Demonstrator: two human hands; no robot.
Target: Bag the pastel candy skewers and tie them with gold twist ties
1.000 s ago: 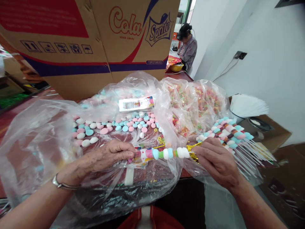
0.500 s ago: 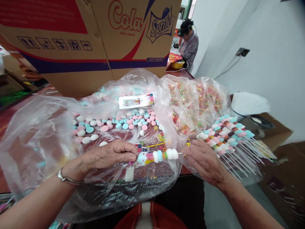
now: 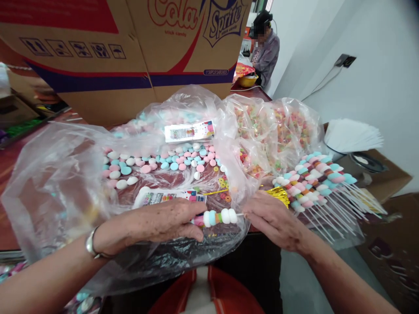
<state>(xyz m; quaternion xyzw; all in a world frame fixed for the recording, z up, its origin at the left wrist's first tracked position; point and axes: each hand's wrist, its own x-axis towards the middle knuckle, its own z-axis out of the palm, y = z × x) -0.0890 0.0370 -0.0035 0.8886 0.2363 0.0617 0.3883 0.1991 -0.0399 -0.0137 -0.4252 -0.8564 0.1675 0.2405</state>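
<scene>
A marshmallow skewer [image 3: 220, 217] with white, blue and orange pieces lies level in front of me, its left part in a clear printed wrapper. My left hand [image 3: 173, 220] is around that wrapped left end, thumb below and fingers above, hiding most of the wrapper. At the other end, my right hand [image 3: 273, 218] pinches the white stick. Just behind my left hand lies a printed clear bag [image 3: 163, 196]. One gold twist tie [image 3: 214, 192] rests beyond the skewer, and a bundle of gold twist ties [image 3: 278, 197] is beside my right hand.
Loose pastel candies [image 3: 173, 163] lie on plastic sheeting, with a stack of printed wrappers [image 3: 190, 131] behind. Bags of gummy rings [image 3: 252, 122] and finished skewers [image 3: 314, 179] are at right. A large carton [image 3: 108, 96] stands behind; a person [image 3: 265, 48] sits further back.
My left hand has slid right over the wrapped end, covering more of the skewer. The skewer and right hand have shifted slightly left. The printed bag behind the left hand is now in plain view.
</scene>
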